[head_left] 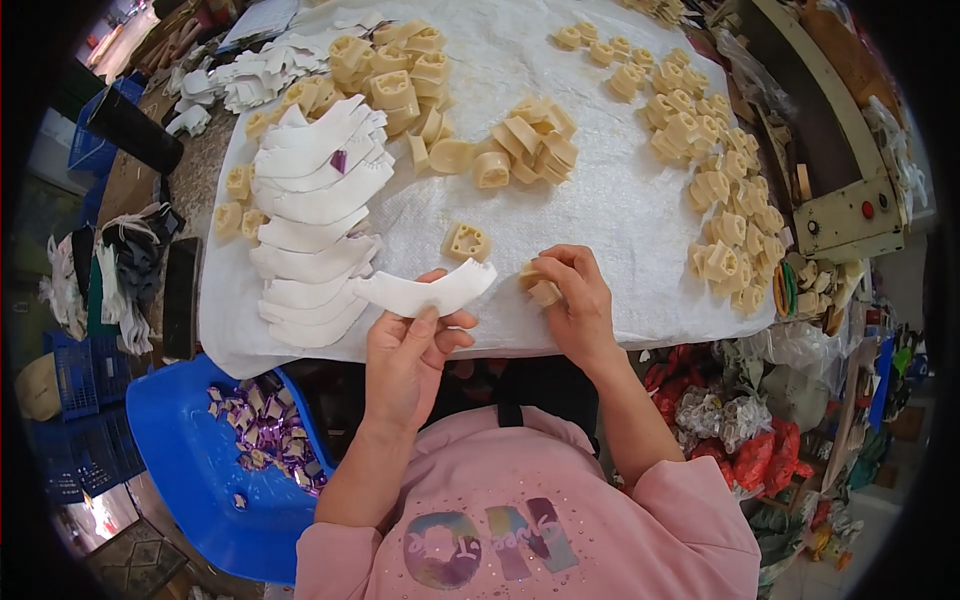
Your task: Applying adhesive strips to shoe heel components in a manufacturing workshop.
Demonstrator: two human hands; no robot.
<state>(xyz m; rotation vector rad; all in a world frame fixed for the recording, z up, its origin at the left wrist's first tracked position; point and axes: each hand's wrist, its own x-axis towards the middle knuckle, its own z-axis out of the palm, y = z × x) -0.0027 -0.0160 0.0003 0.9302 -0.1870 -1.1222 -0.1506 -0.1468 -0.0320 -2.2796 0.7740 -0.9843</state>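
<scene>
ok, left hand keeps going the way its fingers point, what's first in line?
Likely the lone cream block on the white cloth, just beyond the curved white strip the left hand holds. Depth is unclear; it may pass above.

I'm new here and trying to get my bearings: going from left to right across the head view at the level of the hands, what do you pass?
Blue bin of purple scraps → left hand holding a curved white strip → right hand holding a cream block → pile of cream blocks → machine panel with red button.
</scene>
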